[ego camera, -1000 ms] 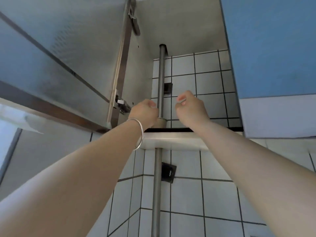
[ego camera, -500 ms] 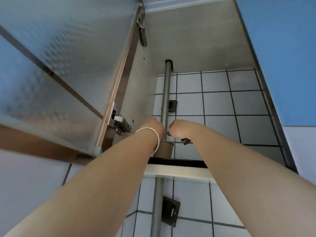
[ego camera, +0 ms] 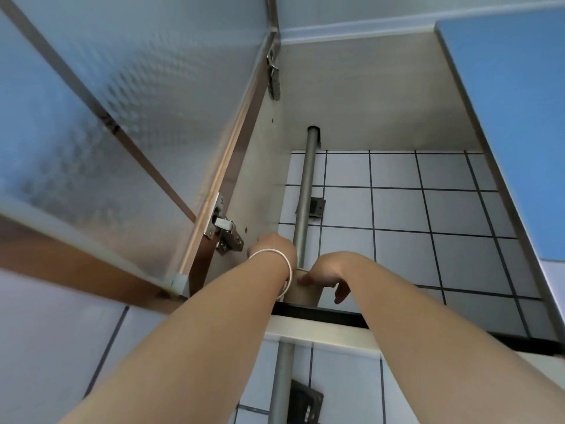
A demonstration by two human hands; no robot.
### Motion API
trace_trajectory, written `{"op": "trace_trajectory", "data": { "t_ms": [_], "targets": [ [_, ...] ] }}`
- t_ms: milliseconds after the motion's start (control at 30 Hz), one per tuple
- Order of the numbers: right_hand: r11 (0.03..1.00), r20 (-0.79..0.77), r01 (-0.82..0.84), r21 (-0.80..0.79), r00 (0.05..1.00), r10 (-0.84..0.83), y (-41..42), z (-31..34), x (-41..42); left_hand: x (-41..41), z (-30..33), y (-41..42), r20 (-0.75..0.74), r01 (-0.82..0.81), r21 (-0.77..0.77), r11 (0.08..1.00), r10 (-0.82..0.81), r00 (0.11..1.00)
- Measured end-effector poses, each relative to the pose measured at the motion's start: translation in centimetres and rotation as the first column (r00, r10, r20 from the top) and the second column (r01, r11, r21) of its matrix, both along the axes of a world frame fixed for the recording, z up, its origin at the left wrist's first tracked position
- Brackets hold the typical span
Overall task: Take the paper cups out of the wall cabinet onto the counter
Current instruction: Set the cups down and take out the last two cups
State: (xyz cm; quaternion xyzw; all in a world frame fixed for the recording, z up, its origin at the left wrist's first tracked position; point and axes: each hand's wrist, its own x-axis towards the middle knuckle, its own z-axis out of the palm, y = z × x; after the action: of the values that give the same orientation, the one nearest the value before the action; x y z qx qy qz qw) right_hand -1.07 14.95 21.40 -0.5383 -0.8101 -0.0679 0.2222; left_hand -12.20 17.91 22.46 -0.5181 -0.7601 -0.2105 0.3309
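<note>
paper cups (ego camera: 302, 290) at wall cabinet (ego camera: 260, 191) front-left corner | light, crushable; take low on sides | right hand (ego camera: 325, 272) loosely on rim, grip unclear | left hand (ego camera: 276, 247) behind, can't tell

A tan paper cup (ego camera: 302, 290) stands upright on the floor of the open wall cabinet (ego camera: 367, 87), near its front edge and left wall (only part of its side shows), just before the grey vertical pipe (ego camera: 305, 194).
</note>
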Motion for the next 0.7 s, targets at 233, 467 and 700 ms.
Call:
{"op": "trace_trajectory", "data": {
  "t_ms": [233,467,700],
  "targets": [
    [0.991,-0.342,-0.121,-0.055,0.935,0.095,1.1,0.9,2.0,0.0,-0.3,-1.8,0.193,0.304,0.312,0.9,-0.373,0.908],
    [0.933,-0.731,-0.345,0.099,0.611,0.304,-0.4,0.7,5.3,1.6,-1.6,-5.7,0.289,0.469,0.725,0.504,-0.841,0.457],
    [0.872,-0.852,-0.331,0.362,0.262,0.453,-5.0,-1.6,7.8,5.4,-2.8,-11.0,0.388,0.422,0.84,0.34,-0.921,-0.031]
  ]
}}
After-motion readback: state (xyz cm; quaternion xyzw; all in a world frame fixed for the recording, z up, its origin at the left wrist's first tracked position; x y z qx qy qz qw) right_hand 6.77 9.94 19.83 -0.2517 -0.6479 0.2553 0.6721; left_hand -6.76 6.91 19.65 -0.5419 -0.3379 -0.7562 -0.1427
